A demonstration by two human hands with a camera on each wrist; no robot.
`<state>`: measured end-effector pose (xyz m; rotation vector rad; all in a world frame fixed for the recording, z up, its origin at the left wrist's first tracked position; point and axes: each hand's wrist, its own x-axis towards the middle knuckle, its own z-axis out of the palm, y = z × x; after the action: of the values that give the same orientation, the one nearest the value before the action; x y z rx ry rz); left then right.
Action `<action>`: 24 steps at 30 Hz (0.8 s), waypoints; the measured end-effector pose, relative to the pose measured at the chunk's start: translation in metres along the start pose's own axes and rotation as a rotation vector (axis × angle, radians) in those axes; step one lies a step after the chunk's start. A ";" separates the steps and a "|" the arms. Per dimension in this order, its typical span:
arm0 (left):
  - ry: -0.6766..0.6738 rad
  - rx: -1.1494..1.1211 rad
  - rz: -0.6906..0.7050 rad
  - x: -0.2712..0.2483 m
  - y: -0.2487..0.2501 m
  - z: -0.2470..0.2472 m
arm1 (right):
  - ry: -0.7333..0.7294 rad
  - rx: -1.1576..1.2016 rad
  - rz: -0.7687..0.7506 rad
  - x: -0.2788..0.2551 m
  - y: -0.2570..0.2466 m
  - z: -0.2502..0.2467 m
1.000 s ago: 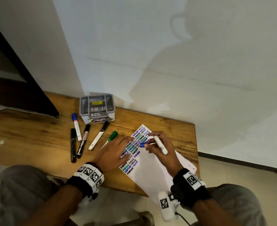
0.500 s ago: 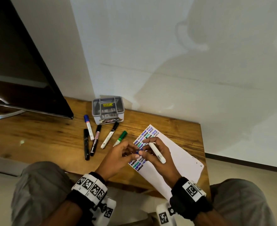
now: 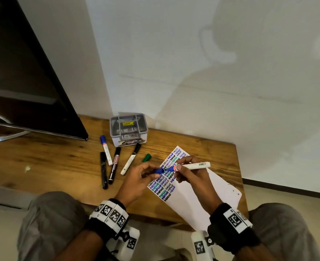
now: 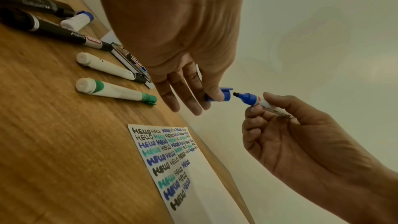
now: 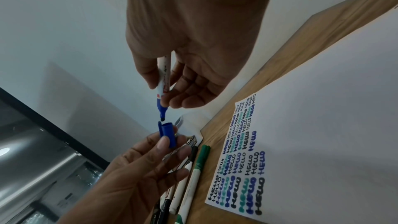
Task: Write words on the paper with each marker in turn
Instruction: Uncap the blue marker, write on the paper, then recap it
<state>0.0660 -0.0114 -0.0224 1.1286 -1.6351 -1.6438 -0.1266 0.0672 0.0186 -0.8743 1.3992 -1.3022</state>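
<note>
My right hand [image 3: 178, 168] pinches a white marker [image 3: 195, 165] with a blue front end, level above the paper [image 3: 191, 202]. Its dark tip [image 4: 235, 94] is bare and points left. My left hand [image 3: 158, 170] pinches the blue cap [image 3: 160, 170] between thumb and forefinger, its other fingers straight. The cap's [image 4: 224, 94] open mouth faces the tip across a small gap. In the right wrist view the marker [image 5: 162, 83] hangs just above the cap [image 5: 167, 134]. The paper's [image 4: 193, 193] left part carries rows of "HELLO" in black, blue and green.
A green-capped marker [image 3: 146, 157], a black-capped white marker [image 3: 130, 160], two black markers [image 3: 114, 165] [image 3: 103, 172] and a blue-capped marker [image 3: 106, 150] lie left of the paper. A grey box [image 3: 129, 129] stands at the wall. A dark screen [image 3: 23, 81] stands far left. The wooden table's edge [image 3: 239, 172] runs right of the paper.
My left hand has lifted off the paper and met the right hand. The blue cap and the marker now stand apart, and the marker has swung level.
</note>
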 end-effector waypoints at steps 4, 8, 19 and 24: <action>-0.018 -0.010 0.029 0.000 0.000 0.001 | 0.003 -0.047 0.005 0.001 0.002 0.001; -0.029 -0.041 0.051 0.002 0.000 0.003 | 0.007 -0.092 0.004 0.005 0.004 0.004; -0.027 -0.226 0.145 -0.002 0.005 0.001 | 0.052 -0.027 -0.075 0.004 0.006 0.024; 0.010 -0.175 0.127 -0.002 0.014 0.001 | 0.001 -0.036 0.026 0.017 0.010 0.030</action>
<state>0.0633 -0.0108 -0.0089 0.9258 -1.4924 -1.6599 -0.1009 0.0448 0.0078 -0.8766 1.4344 -1.2617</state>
